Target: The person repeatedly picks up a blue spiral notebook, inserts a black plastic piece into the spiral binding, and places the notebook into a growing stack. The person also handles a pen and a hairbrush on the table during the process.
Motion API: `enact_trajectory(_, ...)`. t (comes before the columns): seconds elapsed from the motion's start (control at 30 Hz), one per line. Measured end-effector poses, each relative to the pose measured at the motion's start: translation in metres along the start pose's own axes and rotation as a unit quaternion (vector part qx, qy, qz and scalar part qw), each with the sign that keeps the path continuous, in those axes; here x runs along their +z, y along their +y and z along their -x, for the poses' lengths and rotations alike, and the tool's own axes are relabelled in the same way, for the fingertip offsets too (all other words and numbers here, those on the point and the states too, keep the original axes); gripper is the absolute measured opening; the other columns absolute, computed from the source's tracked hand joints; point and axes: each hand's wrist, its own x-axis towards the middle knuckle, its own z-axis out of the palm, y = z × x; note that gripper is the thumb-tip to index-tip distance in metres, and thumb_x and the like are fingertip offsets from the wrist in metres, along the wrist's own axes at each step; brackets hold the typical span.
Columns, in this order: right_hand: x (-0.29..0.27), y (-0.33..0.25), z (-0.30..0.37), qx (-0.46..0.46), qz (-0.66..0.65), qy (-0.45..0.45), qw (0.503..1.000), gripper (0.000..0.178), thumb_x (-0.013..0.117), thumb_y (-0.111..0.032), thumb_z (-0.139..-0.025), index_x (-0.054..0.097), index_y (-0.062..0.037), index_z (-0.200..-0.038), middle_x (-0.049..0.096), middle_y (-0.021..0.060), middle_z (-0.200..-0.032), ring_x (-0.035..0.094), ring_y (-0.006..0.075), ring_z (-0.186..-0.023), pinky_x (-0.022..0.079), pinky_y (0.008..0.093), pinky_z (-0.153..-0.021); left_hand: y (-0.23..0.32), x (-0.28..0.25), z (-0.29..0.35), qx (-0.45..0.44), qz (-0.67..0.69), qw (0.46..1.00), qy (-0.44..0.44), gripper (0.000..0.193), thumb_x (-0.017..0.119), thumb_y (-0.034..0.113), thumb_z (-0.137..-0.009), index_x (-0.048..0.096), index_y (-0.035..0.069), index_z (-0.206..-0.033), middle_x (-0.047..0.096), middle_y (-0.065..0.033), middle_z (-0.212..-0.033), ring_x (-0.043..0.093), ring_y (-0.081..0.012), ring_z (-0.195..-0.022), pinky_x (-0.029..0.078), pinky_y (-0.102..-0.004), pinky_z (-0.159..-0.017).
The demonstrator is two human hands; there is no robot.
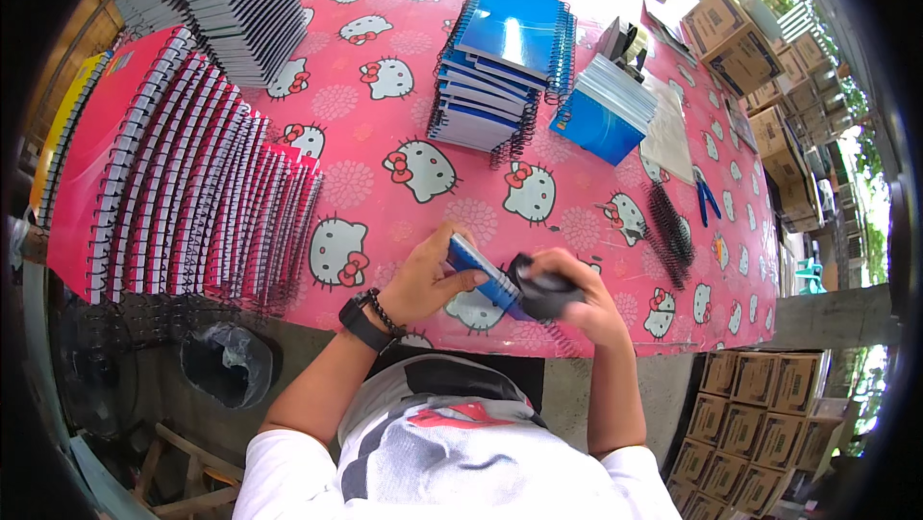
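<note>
Near the table's front edge, my left hand [423, 280] grips a blue notebook [474, 260], its thumb lying on the cover. The notebook is tilted with one edge up. My right hand [594, 304] is closed around a black rounded tool [546, 293], which is pressed against the notebook's near right end. Below the tool a dark spiral wire [558, 335] sticks out, partly blurred. What the tool's underside touches is hidden. To the right of my right hand lies a bundle of black spiral wires [668, 232], with blue-handled pliers [708, 201] beyond it.
Spiral-bound blue notebooks [514, 25] are stacked at centre back, beside a pile of blue-covered page blocks [601, 116]. Red spiral notebooks [106, 174] fill the left, grey ones [240, 11] behind. A lined bin [229, 364] stands below the table; cardboard boxes [755, 405] stand at right.
</note>
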Motion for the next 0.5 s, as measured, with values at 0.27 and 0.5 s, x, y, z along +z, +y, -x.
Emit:
enact_trajectory(0.27,0.004,0.004,-0.018,0.02,0.111,0.057,0.992,0.077,0.067,-0.069,-0.061,0.063,-0.0006,-0.096,0.059,0.0097,-0.097,0.054,0.0236,-0.094,0.041,0.0369,-0.085,-0.009,-0.007,0.001,0.009,-0.005,1.0,-0.029,0.038,0.069,0.021,-0.086,0.043,0.003,-0.107,0.053,-0.0091,-0.087,0.056,-0.0153,-0.076,0.047,-0.0308,-0.065)
enact_trajectory(0.5,-0.003,-0.003,-0.033,0.015,0.237,0.055,0.97,0.057,0.072,-0.052,-0.068,0.064,-0.0039,-0.099,0.059,0.0095,-0.094,0.053,0.0242,-0.093,0.04,0.0355,-0.085,-0.013,0.0,-0.001,-0.002,-0.011,0.999,-0.03,0.04,0.069,0.024,-0.086,0.042,0.004,-0.108,0.052,-0.0082,-0.088,0.053,-0.0139,-0.08,0.046,-0.0307,-0.065)
